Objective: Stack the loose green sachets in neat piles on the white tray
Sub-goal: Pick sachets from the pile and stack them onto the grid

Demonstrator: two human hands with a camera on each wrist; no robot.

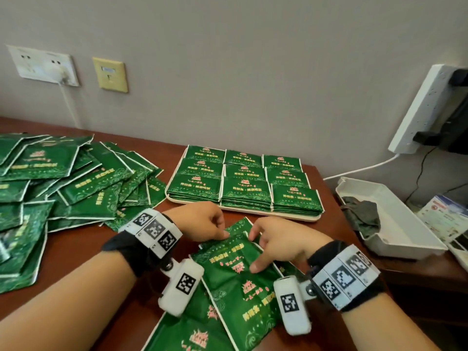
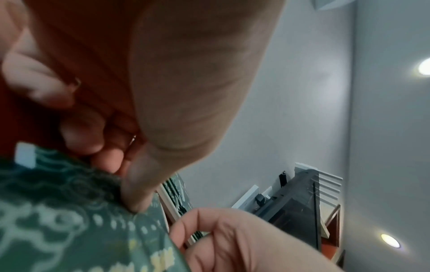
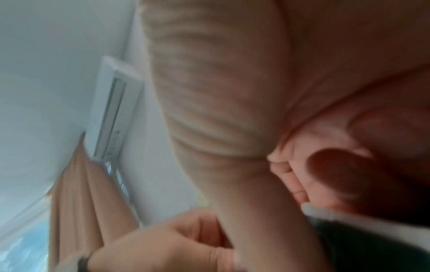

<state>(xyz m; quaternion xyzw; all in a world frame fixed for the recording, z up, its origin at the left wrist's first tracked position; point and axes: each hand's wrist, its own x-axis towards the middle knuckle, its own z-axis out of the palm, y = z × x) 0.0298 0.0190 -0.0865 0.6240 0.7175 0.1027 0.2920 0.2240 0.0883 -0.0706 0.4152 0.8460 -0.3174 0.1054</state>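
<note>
- left hand (image 1: 202, 220) fingers curled, thumb and fingertips pinching far edge of a green sachet (image 1: 229, 252) near the table's front edge; left wrist view shows thumb (image 2: 139, 193) pressed down on the sachet face
- right hand (image 1: 277, 240) also curled on same sachet, fingertips nipping its top edge, thumb on its face; right wrist view too blurred for more
- held sachet lies on a few loose sachets (image 1: 228, 312) fanned toward the front edge, between both wrists
- white tray (image 1: 296, 219) just beyond the hands, near the table's back edge; 9 sachet piles (image 1: 245, 191) in 3 rows of 3, filling it rim to rim
- big loose heap (image 1: 58, 186) covers the table's left part, running out of view at left
- bare brown table (image 1: 83, 247) strip between heap and hands
- white bin (image 1: 395, 224) off the right edge, dark cloth inside
- power strip (image 1: 420, 107) on wall, right
</note>
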